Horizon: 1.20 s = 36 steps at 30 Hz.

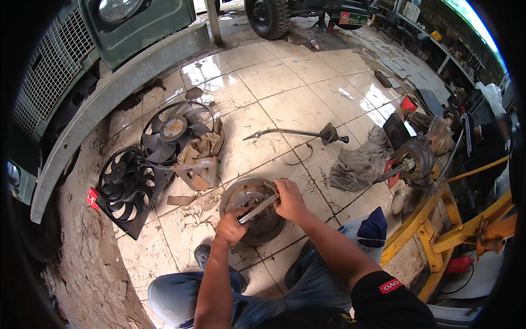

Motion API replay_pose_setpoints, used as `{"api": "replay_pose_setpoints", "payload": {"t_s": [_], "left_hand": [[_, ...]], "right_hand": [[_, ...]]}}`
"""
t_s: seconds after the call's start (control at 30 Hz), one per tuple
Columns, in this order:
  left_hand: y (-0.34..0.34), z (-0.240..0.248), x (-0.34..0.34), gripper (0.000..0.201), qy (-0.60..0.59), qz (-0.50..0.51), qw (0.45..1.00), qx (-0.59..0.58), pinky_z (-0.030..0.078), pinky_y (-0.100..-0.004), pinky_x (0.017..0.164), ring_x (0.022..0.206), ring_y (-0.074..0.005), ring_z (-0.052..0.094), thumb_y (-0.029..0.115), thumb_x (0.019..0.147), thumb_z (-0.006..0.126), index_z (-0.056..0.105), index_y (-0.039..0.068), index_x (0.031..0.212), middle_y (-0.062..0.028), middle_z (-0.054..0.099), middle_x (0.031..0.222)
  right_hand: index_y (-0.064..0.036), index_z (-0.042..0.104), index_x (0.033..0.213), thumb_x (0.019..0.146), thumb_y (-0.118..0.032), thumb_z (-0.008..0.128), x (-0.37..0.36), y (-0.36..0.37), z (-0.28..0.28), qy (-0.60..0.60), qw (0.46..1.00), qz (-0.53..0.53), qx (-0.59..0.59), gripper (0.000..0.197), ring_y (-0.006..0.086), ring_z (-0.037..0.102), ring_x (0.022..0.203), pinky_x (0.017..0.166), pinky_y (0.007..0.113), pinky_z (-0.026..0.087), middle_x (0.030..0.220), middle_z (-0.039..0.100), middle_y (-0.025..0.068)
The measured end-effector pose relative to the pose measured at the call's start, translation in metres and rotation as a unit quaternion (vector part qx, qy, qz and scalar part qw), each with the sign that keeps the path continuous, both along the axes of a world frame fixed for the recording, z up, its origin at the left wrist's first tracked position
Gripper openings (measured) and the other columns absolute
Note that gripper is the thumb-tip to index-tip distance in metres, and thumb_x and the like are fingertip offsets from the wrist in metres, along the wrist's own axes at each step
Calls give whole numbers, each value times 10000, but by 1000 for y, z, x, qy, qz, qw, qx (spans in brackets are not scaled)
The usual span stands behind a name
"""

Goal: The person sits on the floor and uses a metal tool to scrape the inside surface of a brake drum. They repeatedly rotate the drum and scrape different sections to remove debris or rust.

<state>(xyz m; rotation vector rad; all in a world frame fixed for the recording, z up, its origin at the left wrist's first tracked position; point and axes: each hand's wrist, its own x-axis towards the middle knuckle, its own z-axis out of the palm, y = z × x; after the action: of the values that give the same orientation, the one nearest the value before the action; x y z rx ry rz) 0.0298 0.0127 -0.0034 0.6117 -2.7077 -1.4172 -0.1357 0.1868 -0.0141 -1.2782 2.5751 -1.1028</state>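
Observation:
Between my knees a round, rusty-brown metal disc (pixel 239 189) lies flat on the tiles; it looks like a brake drum or flywheel. Slanting across its face is a flat silver metal bar (pixel 259 208). My left hand (pixel 230 226) is closed round the bar's nearer end, its thumb side toward the disc's centre. At the farther end, over the disc's right side, my right hand (pixel 290 200) grips the bar with bent fingers. The two hands and the bar hide part of the disc's middle.
Radiator fans (pixel 175 129) and a rag (pixel 198 147) lie at left. A gear lever (pixel 296 132) is ahead. At right are a grey cloth (pixel 359 159), greasy mechanical parts (pixel 419 156) and a yellow metal frame (pixel 422 225). A green vehicle's bumper (pixel 104 104) curves along the left.

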Motion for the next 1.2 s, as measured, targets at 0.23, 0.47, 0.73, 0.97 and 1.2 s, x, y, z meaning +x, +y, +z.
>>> {"api": "replay_pose_setpoints", "payload": {"t_s": [0.23,0.47,0.73,0.97,1.2], "left_hand": [[-11,-22,-1,457,-2,-1,1000,-2,511,-385,1003,1154,-354,651,149,779,709,710,103,1234,-175,686,1239],[-3,-21,1,438,6,-5,1000,-3,501,-361,1002,1132,-329,666,83,760,728,723,61,1198,-182,695,1216],[-6,-3,-1,449,-22,12,1000,19,505,-365,1001,1152,-348,658,101,770,715,717,71,1218,-183,690,1230],[-6,-20,2,493,0,-10,1000,-17,503,-394,999,1139,-358,657,81,745,693,712,102,1238,-183,683,1244],[-10,-15,1,481,-11,-12,1000,-24,504,-389,997,1144,-371,646,79,752,683,702,60,1232,-198,680,1236]], "right_hand": [[-51,513,1385,725,-24,688,32,-9,29,87,989,118,0,684,398,423,1385,1203,526,281,1329,559,190],[-57,474,1412,725,-17,705,-10,8,-9,-97,993,-43,50,726,428,436,1351,1168,560,320,1361,522,201],[-62,526,1376,719,-42,705,22,-7,23,78,987,142,-14,681,384,435,1377,1174,525,312,1325,559,163],[-12,474,1381,722,-42,719,6,1,4,-5,999,-5,38,704,439,428,1344,1143,536,344,1338,524,237],[-18,465,1391,705,-1,684,19,-7,23,86,989,117,8,721,431,399,1382,1173,544,309,1357,520,209]]}}
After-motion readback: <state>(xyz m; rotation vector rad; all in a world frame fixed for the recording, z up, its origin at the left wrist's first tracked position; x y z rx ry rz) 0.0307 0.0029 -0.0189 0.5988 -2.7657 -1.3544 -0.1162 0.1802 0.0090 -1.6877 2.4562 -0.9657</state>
